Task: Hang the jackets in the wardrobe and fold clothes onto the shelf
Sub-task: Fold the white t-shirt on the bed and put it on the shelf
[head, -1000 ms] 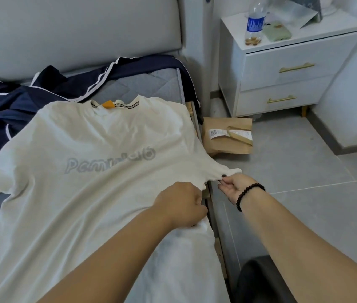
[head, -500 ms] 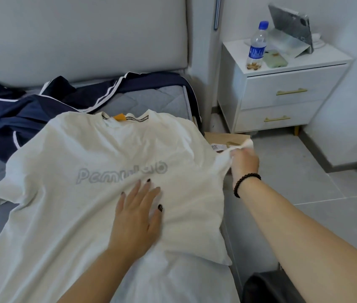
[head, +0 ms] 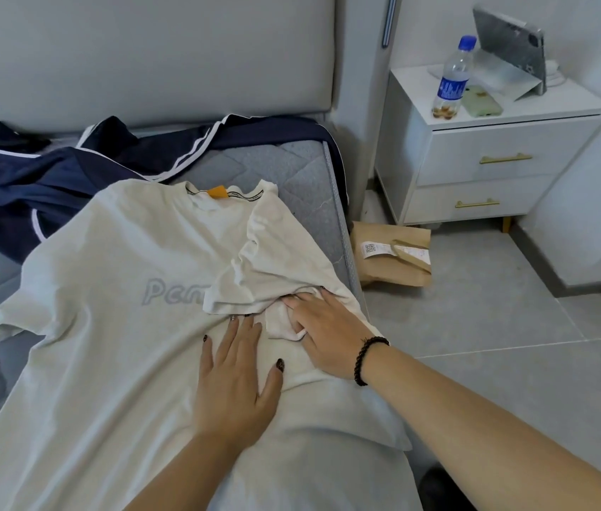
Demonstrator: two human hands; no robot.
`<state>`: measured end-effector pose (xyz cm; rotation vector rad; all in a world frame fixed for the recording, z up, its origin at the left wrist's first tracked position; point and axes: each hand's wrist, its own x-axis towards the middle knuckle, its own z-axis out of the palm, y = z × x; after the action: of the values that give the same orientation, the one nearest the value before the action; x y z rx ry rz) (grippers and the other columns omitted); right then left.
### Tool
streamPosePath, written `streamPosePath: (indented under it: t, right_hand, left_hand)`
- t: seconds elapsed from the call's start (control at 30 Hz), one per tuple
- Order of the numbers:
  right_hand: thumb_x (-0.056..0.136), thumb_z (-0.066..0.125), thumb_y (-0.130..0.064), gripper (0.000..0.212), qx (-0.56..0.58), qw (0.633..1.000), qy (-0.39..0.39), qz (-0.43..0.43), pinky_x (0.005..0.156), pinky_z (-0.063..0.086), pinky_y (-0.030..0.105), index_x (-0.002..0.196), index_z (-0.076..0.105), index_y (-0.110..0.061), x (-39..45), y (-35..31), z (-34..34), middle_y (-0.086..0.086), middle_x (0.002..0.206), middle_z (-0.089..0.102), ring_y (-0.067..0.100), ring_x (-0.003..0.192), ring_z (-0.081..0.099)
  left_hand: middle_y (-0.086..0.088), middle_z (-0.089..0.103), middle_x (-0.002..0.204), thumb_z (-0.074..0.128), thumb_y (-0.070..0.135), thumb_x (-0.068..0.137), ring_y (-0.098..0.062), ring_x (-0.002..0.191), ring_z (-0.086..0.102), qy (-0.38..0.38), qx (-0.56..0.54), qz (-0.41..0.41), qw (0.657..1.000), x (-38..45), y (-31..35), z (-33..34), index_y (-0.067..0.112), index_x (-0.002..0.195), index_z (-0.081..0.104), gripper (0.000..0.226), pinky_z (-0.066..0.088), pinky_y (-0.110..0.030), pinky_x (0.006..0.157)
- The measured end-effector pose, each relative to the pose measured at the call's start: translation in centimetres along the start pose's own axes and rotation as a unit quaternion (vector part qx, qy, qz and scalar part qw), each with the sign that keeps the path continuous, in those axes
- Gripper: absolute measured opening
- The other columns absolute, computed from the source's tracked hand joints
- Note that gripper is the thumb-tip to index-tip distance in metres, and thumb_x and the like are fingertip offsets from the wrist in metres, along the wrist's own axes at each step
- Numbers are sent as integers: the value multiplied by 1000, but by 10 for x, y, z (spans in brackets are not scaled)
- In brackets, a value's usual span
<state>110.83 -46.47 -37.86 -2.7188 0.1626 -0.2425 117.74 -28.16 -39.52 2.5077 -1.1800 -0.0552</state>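
Note:
A white T-shirt (head: 107,326) with grey lettering lies face up on the bed. Its right sleeve is folded over onto the chest and covers part of the lettering. My left hand (head: 236,378) presses flat on the shirt's middle, fingers straight. Just to its right, my right hand (head: 328,333), with a black bead bracelet at the wrist, lies on the folded sleeve and pinches a bunch of its fabric against the thumb. A navy jacket (head: 52,171) with white stripes lies crumpled behind the shirt, against the headboard.
The grey mattress (head: 291,171) ends at its right edge beside my right hand. On the tiled floor lies a brown paper bag (head: 391,260). A white nightstand (head: 494,171) carries a water bottle (head: 451,79), a phone (head: 481,101) and a propped tablet (head: 509,46).
My right hand has carried the sleeve from out over the bed's edge in onto the chest. My left hand moved from the shirt's side to press flat on its middle.

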Motion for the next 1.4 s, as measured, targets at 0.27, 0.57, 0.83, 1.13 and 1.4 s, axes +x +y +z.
streamPosePath:
  t: [0.27,0.57,0.83,1.13,1.4]
  right_hand:
    - [82,35,-7,22,68,994,70,37,118,17,44,90,55,-8,-24,-12,14,4,124,60,18,132,42]
    - [81,43,-8,25,75,973,210,64,107,40,45,95,62,-12,-30,-12,29,4,134,57,21,138,38]
    - [89,54,-3,27,44,919,366,141,94,49,52,107,72,-13,-29,3,21,14,131,57,30,127,51]
    - [74,67,8,32,23,916,361,175,87,55,39,99,74,-11,-37,7,22,10,113,66,28,110,62]
    - [81,64,-7,50,30,928,236,286,90,52,52,131,58,-12,-50,-18,30,24,140,45,41,127,48]
  left_hand:
    - [-9,49,118,54,22,91,-29,113,49,209,-216,-108,948,103,8,-37,2,119,51,34,38,-39,99]
    - [-13,54,120,72,38,84,-31,103,57,-269,-30,-244,931,255,50,-60,4,133,46,66,49,-40,88]
    - [1,53,93,63,28,94,-20,79,50,-161,-288,-58,942,306,88,-34,27,103,64,10,40,-25,63]
    - [-5,57,130,63,19,95,-26,120,58,-74,-301,-15,951,301,77,-27,22,149,36,61,46,-30,95]
    - [-5,3,164,51,33,99,-17,150,6,-105,-57,106,987,170,37,-8,18,156,12,71,8,-28,118]
